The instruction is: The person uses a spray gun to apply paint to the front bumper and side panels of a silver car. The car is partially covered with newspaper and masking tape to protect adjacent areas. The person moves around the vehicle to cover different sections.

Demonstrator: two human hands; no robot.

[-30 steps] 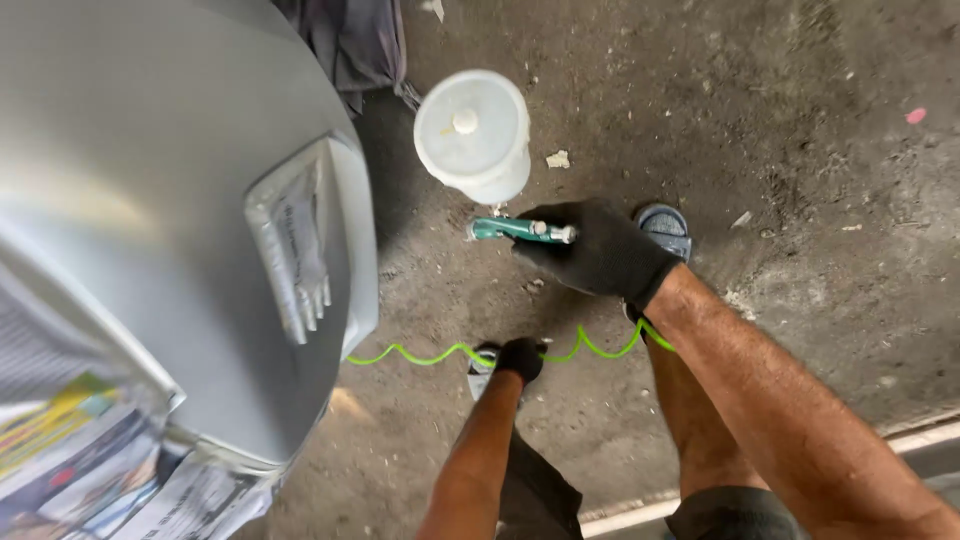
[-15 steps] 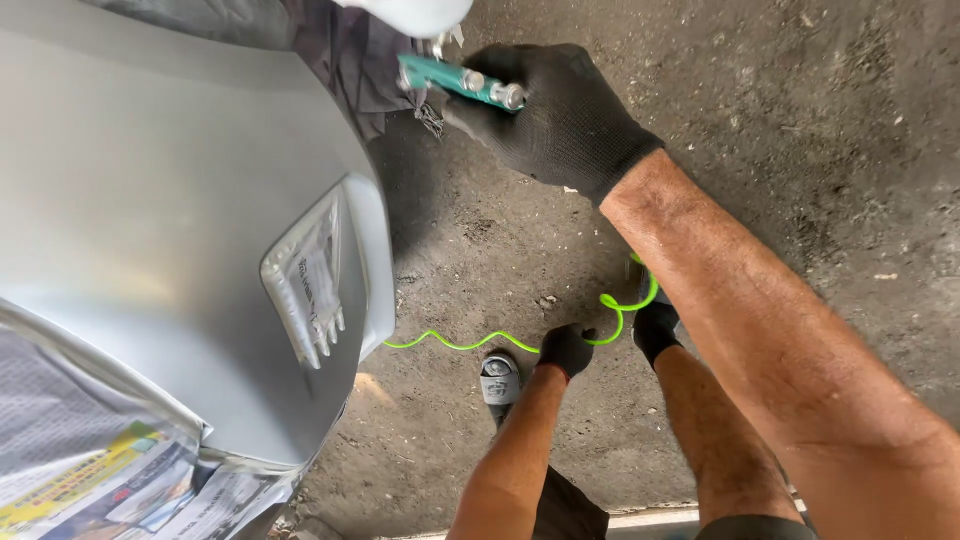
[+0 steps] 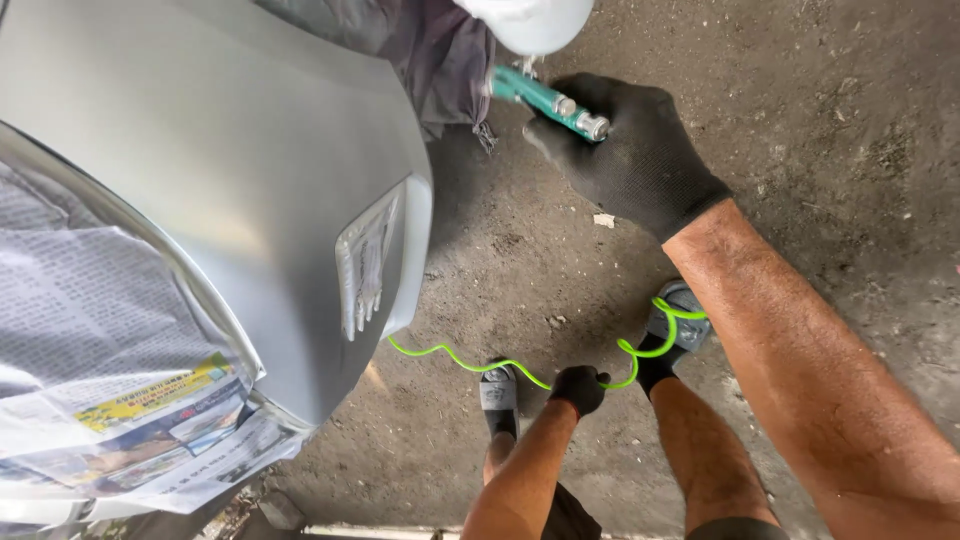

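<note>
My right hand [image 3: 640, 160], in a black glove, is closed around the teal handle of a spray gun [image 3: 545, 97]. The gun's white cup [image 3: 530, 20] is cut off by the top edge. Lower down, my left hand [image 3: 580, 388], also in a black glove, grips a bright green coiled air hose [image 3: 450, 356]. The hose runs from the edge of the silver car panel [image 3: 230, 200] across to my right foot. The spray gun is held close to the panel's upper right side, beside a grey cloth [image 3: 440, 60].
Newspaper masking [image 3: 110, 350] covers the lower left of the panel. A recessed vent shape [image 3: 365, 265] sits near the panel's right edge. My feet in sandals [image 3: 498, 390] stand on a dirty concrete floor [image 3: 830, 130]. A pale line [image 3: 400, 532] runs along the bottom.
My right hand has raised the spray gun from near the floor up beside the panel. My left hand has kept hold of the green hose.
</note>
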